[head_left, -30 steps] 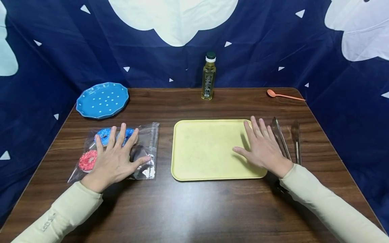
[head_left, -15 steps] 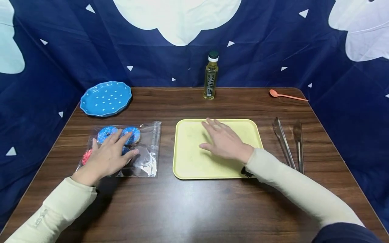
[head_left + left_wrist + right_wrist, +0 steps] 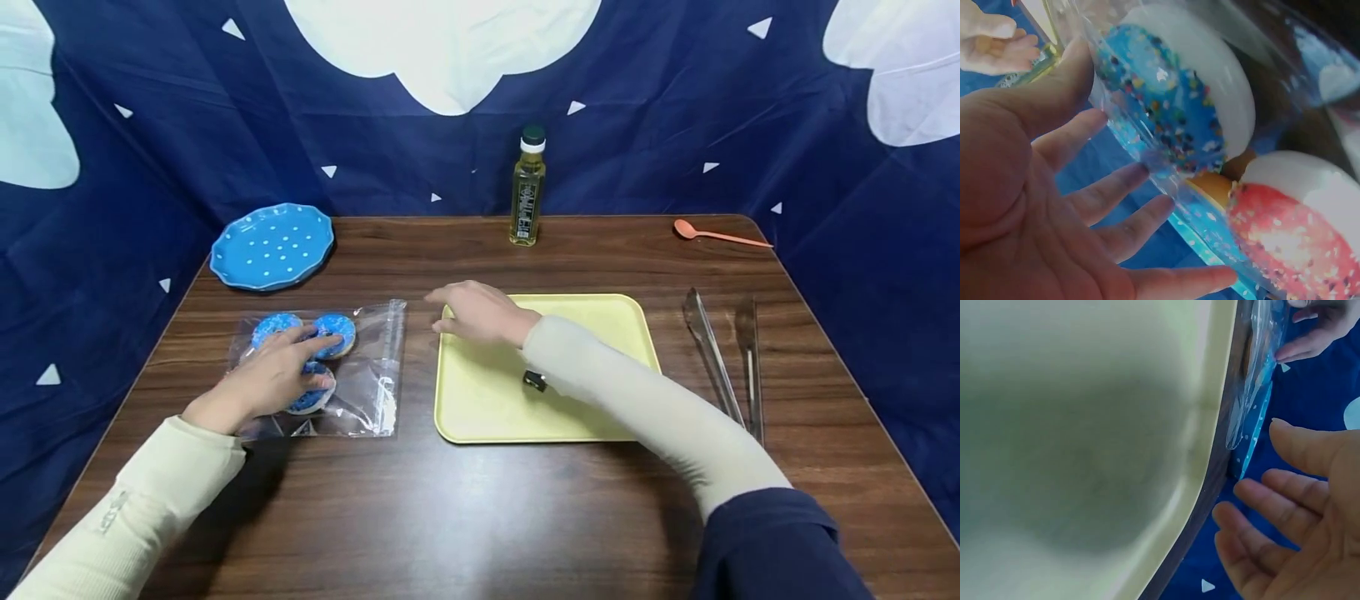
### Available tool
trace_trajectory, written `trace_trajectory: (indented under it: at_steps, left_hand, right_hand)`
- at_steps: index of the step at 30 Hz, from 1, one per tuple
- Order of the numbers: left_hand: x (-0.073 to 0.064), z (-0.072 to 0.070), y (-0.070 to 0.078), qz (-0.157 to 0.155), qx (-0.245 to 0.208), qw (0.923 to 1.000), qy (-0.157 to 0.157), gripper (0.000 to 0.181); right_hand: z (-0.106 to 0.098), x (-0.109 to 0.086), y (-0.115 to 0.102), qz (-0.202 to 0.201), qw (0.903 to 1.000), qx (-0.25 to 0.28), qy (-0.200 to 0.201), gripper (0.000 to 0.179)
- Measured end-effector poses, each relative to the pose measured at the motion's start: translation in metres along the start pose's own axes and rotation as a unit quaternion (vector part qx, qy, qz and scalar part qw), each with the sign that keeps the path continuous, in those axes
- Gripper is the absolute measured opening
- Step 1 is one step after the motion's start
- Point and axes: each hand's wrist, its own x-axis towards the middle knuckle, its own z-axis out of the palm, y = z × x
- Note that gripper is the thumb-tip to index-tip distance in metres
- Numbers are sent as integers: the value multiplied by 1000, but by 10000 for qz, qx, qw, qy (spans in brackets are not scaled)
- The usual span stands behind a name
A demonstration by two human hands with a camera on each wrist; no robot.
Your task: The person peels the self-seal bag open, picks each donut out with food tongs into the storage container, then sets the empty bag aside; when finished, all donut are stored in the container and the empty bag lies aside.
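A clear zip bag [image 3: 367, 367] of sprinkled donuts lies on the left of the table. Blue donuts [image 3: 335, 336] show through the plastic in the head view; the pink donut [image 3: 1297, 234], hidden there by the hand, appears in the left wrist view. Over the bag is my left hand [image 3: 262, 379], fingers spread and lightly bent, fingertips right at the plastic. My right hand [image 3: 480, 313] hovers over the far left corner of the yellow tray [image 3: 487, 417], pointing toward the bag with fingers loose and nothing held.
Behind the bag is a blue dotted plate [image 3: 273, 250]. An oil bottle [image 3: 527, 192] stands at the back edge, and an orange spoon [image 3: 720, 236] lies at the back right. Metal tongs [image 3: 716, 358] lie right of the tray. A blue cloth [image 3: 390, 158] hangs behind the table.
My right hand has swept left across the tray, from its right side to its left corner. My left hand has shifted slightly down and left over the bag, its fingers bending a little.
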Motion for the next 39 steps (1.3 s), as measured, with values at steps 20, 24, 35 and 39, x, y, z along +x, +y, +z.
trace_trajectory:
  at_steps: [20,24,35,39]
  left_hand:
    - [2,3,-5,79,-180,9998,-25,61]
    - [3,2,-6,65,-170,9998,-65,61]
    - [3,1,-8,96,-50,9999,-2,62]
    - [3,1,-7,55,-58,10000,-34,62]
  right_hand:
    - [13,79,-21,-419,9968,-359,-583,45]
    - [14,83,-19,-624,9961,-462,-419,32]
    - [20,79,-16,-895,9903,-1060,-8,27]
    - [20,75,-12,-908,9886,-1197,-17,24]
